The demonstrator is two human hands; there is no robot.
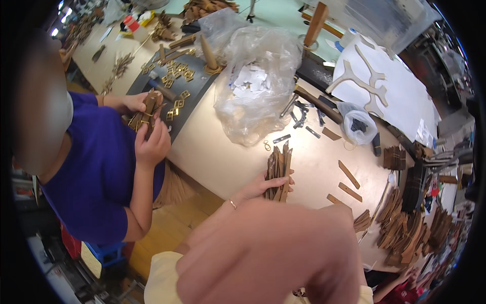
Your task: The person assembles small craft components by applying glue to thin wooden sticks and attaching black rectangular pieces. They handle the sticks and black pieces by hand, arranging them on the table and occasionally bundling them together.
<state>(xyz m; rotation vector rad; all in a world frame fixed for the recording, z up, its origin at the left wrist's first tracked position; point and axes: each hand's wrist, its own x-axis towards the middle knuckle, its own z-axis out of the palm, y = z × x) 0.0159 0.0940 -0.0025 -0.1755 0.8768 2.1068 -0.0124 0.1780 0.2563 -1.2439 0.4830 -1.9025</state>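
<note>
Holding a bundle of brown strips [278, 172] upright on the pale table [223, 152], the left hand [263, 186] has its fingers closed around the bundle's lower end, just below the middle of the frame.

Nearest, a big blurred forearm fills the lower middle; whether the right hand is open or closed I cannot tell, since it does not show clearly. Loose strips [349, 175] lie to the right of the bundle, and stacks of brown pieces [405, 228] crowd the lower right. At left, a person in a blue shirt [96, 172] holds another bunch of strips [144, 114] with both hands. Beyond the bundle sits a crumpled clear plastic bag [258, 81], with brass buckles [177, 76] on a grey mat at upper left.
</note>
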